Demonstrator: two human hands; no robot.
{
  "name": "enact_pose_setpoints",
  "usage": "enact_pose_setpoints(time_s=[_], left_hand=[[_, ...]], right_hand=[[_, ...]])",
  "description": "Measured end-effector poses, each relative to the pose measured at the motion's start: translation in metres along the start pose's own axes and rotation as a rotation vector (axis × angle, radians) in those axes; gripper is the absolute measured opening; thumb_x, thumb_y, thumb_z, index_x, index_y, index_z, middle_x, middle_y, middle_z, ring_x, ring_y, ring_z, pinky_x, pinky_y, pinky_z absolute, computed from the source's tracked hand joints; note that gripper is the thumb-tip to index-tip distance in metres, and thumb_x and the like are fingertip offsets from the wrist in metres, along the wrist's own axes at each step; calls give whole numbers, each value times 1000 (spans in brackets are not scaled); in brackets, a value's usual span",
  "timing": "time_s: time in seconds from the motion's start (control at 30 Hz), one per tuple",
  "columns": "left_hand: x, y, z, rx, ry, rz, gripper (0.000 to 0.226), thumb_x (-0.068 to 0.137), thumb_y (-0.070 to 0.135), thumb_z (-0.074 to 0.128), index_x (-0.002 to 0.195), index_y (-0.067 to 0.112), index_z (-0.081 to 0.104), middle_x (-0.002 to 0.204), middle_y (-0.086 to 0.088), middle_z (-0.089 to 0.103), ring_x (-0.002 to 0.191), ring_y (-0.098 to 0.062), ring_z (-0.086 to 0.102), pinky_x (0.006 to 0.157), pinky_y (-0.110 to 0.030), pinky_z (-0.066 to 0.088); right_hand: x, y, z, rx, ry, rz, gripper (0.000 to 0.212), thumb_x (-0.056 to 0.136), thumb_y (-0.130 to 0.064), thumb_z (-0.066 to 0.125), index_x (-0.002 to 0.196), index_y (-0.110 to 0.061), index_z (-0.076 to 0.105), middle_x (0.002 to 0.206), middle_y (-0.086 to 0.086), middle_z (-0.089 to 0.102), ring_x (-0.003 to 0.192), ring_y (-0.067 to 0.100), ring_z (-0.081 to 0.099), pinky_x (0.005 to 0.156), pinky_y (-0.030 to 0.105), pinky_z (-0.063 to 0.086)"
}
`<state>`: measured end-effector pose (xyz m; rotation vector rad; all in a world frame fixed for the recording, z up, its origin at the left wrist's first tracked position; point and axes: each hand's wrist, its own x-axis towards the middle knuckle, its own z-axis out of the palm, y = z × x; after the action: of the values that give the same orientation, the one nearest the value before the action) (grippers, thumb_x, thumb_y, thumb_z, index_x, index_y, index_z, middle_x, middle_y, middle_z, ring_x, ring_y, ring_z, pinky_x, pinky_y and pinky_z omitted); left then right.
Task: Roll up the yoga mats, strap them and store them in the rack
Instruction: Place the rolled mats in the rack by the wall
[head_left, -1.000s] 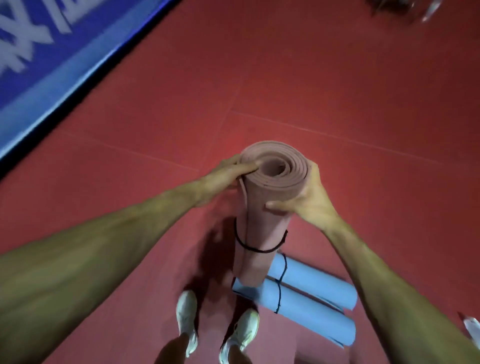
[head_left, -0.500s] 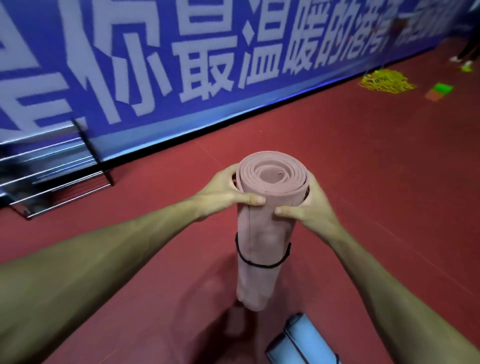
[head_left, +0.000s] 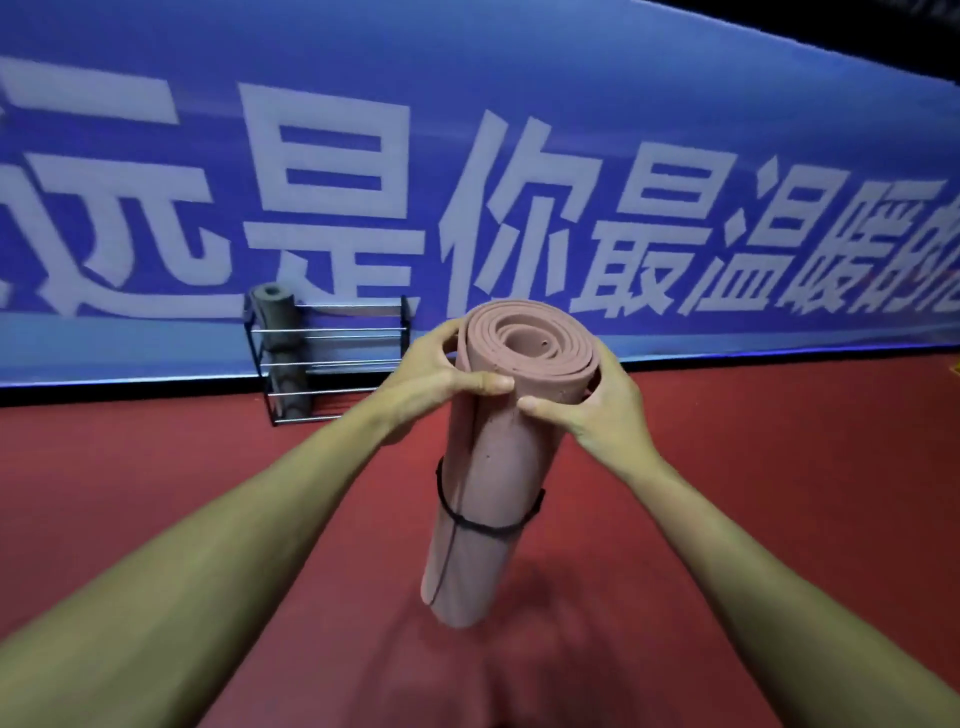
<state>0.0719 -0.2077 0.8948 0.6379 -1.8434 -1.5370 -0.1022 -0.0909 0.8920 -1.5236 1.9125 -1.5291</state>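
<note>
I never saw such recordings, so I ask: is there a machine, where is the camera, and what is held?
No machine: these are a person's two bare arms. All pictures come from one camera worn on the head, looking forward and down. The left hand and right hand grip the top of a rolled pink mat, held upright, with a black strap around it. Below is a red floor. Farther off, a rack stands before a blue banner, with a grey mat in it.
</note>
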Motion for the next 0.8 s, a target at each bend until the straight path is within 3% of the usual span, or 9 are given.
enact_pose_setpoints(time_s=[0.13, 0.27, 0.37, 0.47, 0.57, 0.67, 0.77, 0.8], left_hand=[[6, -5, -76, 63, 132, -24, 96, 43, 34, 91, 130, 22, 53, 121, 9, 66, 113, -6, 60, 98, -29, 47], [37, -13, -133, 200, 148, -90, 96, 46, 38, 97, 128, 15, 53, 122, -1, 65, 115, -17, 61, 101, -44, 46], [71, -16, -157, 275, 191, -105, 86, 46, 33, 97, 121, 18, 57, 115, 10, 66, 112, -12, 62, 99, -39, 48], [118, -23, -171, 319, 201, -93, 66, 54, 16, 93, 111, 26, 62, 106, 17, 69, 105, -2, 62, 94, -23, 49], [171, -29, -186, 340, 239, -122, 78, 51, 21, 95, 120, 26, 59, 115, 11, 68, 110, -4, 61, 98, -28, 48], [215, -36, -204, 335, 292, -177, 65, 56, 5, 90, 109, 30, 61, 104, 18, 71, 98, 3, 64, 80, -11, 49], [254, -59, -223, 340, 347, -194, 78, 55, 10, 92, 124, 21, 57, 111, 12, 70, 104, 0, 63, 83, -15, 48], [265, -64, -230, 333, 371, -205, 83, 54, 11, 92, 127, 18, 56, 113, 10, 69, 104, 0, 63, 84, -15, 48]], right_hand=[[49, -14, 67, 44, -126, -23, 101, 41, -56, 88, 131, -28, 51, 120, -19, 63, 114, -2, 57, 101, 33, 47], [105, -8, 116, 90, -227, -44, 102, 35, -58, 88, 127, -34, 51, 118, -19, 63, 113, 0, 58, 100, 35, 48], [154, 8, 140, 134, -290, -74, 100, 36, -54, 89, 126, -31, 52, 115, -21, 65, 111, 0, 59, 98, 35, 49], [208, 32, 158, 174, -330, -94, 95, 37, -52, 89, 123, -33, 54, 112, -22, 66, 108, -3, 59, 94, 27, 49], [268, 58, 176, 203, -375, -116, 91, 41, -45, 93, 122, -35, 52, 111, -25, 64, 106, -6, 58, 89, 20, 45], [323, 73, 195, 171, -440, -153, 90, 48, -43, 92, 126, -39, 46, 114, -29, 59, 106, -6, 53, 84, 12, 39], [372, 94, 217, 167, -485, -197, 91, 50, -44, 92, 128, -42, 45, 121, -25, 56, 111, -7, 49, 84, 2, 35], [387, 97, 223, 157, -499, -207, 92, 49, -46, 92, 129, -41, 46, 124, -22, 56, 114, -5, 48, 89, 5, 36]])
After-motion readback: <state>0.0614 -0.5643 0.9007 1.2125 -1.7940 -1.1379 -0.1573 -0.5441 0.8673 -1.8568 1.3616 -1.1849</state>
